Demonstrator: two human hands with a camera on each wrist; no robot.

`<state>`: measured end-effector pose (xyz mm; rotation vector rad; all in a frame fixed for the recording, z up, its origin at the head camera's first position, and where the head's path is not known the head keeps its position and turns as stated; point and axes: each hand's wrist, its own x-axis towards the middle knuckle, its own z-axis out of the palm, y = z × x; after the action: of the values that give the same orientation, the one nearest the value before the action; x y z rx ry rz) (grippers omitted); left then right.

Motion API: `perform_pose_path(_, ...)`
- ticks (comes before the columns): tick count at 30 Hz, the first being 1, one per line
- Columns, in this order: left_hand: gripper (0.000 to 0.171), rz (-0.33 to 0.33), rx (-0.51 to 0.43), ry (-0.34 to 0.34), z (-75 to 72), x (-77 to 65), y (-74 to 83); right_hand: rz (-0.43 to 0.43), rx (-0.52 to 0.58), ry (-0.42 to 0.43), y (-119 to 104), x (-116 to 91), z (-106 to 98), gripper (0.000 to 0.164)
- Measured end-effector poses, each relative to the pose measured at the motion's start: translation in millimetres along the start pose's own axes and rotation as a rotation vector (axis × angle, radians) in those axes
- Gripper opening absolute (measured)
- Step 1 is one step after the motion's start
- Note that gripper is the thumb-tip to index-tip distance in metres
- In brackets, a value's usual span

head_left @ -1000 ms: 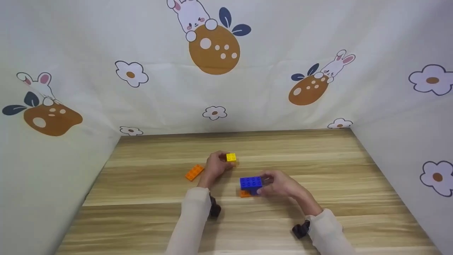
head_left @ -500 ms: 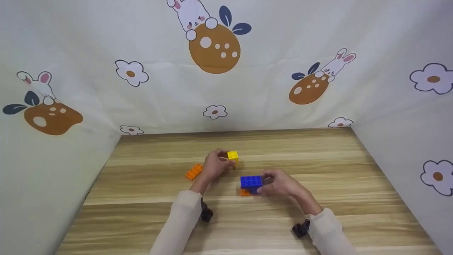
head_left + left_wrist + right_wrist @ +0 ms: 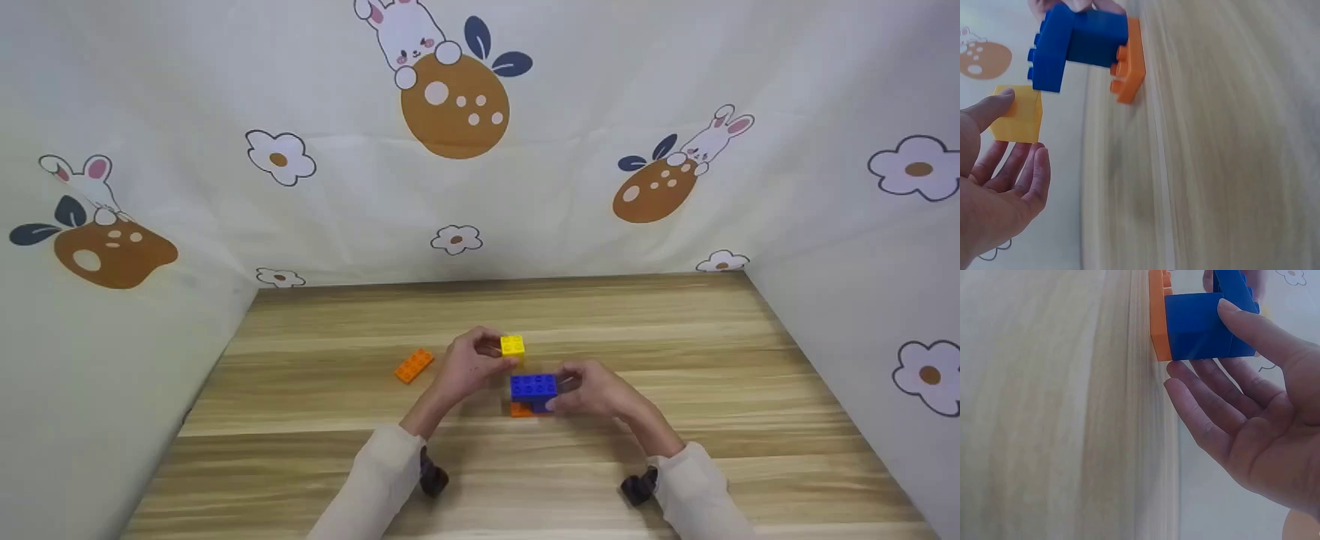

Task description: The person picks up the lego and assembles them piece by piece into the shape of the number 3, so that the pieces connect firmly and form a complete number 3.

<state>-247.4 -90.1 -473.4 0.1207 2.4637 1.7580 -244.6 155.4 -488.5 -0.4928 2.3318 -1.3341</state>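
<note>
Between thumb and fingers, my left hand [image 3: 471,364] pinches a yellow building brick [image 3: 512,346], raised above the table. Just in front of it stands a brick stack: an orange brick [image 3: 1134,62] at the bottom, a blue brick [image 3: 1098,36] on it, and a longer blue brick [image 3: 533,385] on top, its studs upward. From the right side my right hand [image 3: 598,391] grips the stack's blue part, thumb on one face and fingers on the opposite one. In the left wrist view, the yellow brick overlaps the top blue brick's corner.
A loose orange brick [image 3: 414,366] lies on the wood-grain table [image 3: 300,450], left of my left hand. A pale cloth [image 3: 547,202] printed with rabbits and flowers hangs behind the table and along both sides. Dark wrist devices [image 3: 639,486] sit at both cuffs.
My left hand has moved right and, over the last half second, nearer the person with the yellow brick, ending close behind the stack. My right hand and the stack have stayed in place.
</note>
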Motion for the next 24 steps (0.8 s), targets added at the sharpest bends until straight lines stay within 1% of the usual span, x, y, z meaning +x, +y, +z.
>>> perform_pose_path(3, 0.044, 0.015, -0.011, -0.021, 4.4, -5.2, 2.7, 0.013, -0.007, 0.000, 0, 0, 0, 0.043)
perform_pose_path(6, 0.044, 0.023, -0.002, -0.036, 8.1, -8.9, 4.7, 0.018, -0.014, 0.001, 0, 0, 0, 0.043)
perform_pose_path(12, 0.044, 0.045, 0.003, -0.059, 15.6, -13.6, 5.1, 0.020, -0.041, 0.006, -1, -1, 1, 0.042)
perform_pose_path(18, 0.046, 0.066, -0.007, -0.105, 24.4, -16.9, 4.7, 0.008, -0.072, 0.010, -2, -1, 1, 0.042)
perform_pose_path(21, 0.046, 0.079, -0.012, -0.108, 26.2, -16.7, 5.3, -0.006, -0.079, 0.017, -2, -1, 0, 0.041)
perform_pose_path(24, 0.045, 0.079, -0.021, -0.097, 26.7, -17.2, 4.1, -0.021, -0.077, 0.013, -1, -1, 0, 0.039)
